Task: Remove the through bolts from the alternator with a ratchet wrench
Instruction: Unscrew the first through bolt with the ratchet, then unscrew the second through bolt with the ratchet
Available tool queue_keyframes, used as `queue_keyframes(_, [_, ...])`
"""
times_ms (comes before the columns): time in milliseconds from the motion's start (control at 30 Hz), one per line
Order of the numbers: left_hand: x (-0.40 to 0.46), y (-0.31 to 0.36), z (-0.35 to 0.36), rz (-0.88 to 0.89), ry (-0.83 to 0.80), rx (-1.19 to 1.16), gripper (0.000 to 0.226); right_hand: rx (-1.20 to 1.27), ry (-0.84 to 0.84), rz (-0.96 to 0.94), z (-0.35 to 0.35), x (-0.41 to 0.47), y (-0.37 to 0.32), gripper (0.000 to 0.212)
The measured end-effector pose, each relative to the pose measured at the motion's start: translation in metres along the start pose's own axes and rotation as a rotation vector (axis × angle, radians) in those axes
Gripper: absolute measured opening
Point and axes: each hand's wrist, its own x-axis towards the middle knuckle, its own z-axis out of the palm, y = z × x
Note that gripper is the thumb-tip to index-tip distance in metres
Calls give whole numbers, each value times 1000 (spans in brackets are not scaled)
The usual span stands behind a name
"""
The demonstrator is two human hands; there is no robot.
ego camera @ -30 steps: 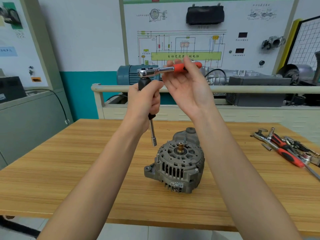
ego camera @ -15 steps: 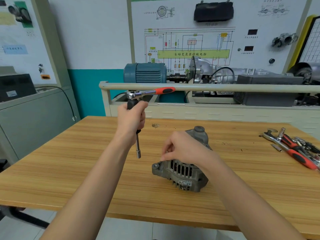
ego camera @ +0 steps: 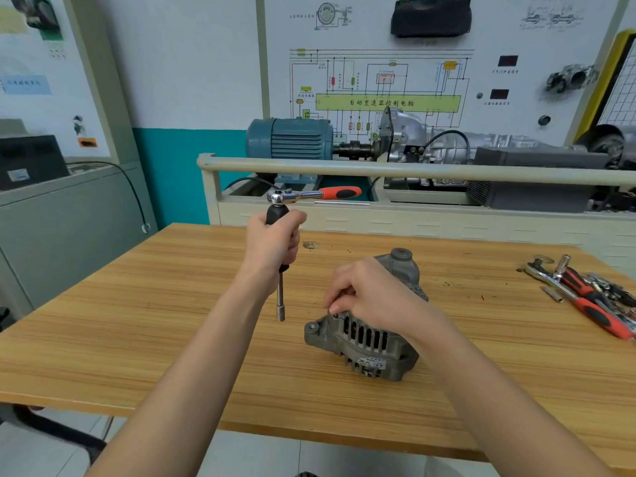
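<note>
A grey cast alternator (ego camera: 364,342) lies on the wooden table (ego camera: 137,321), slotted housing toward me. My right hand (ego camera: 370,297) rests on top of it, fingers curled over the upper left edge, hiding the shaft end. My left hand (ego camera: 273,244) grips the black grip of a long extension, held upright left of the alternator. The ratchet wrench (ego camera: 315,195) sits on top of the extension, its chrome head above my fist and its orange handle pointing right. The socket tip (ego camera: 281,313) hangs just above the table, apart from the alternator.
Loose tools with red-black handles (ego camera: 585,301) lie at the table's right edge. Behind the table stands a bench with a rail (ego camera: 413,170), a blue motor (ego camera: 289,137) and a gearbox. A grey cabinet (ego camera: 69,228) is on the left.
My right hand left the ratchet handle, dropped down and settled on the alternator. My left hand lowered the ratchet and extension toward the table.
</note>
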Motion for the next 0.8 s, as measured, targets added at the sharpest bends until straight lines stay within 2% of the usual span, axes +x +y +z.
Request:
queue_keyframes(567, [-4,11,20,16,-36,5,38,145,220,18,-42,-13,-4,23])
queue_keyframes(667, [-6,10,27,17,-51,31,38,207,389,89,-58,-30,7,32])
queue_keyframes(800, [-8,6,43,26,-77,86,37,300,712,286,-76,-69,43,31])
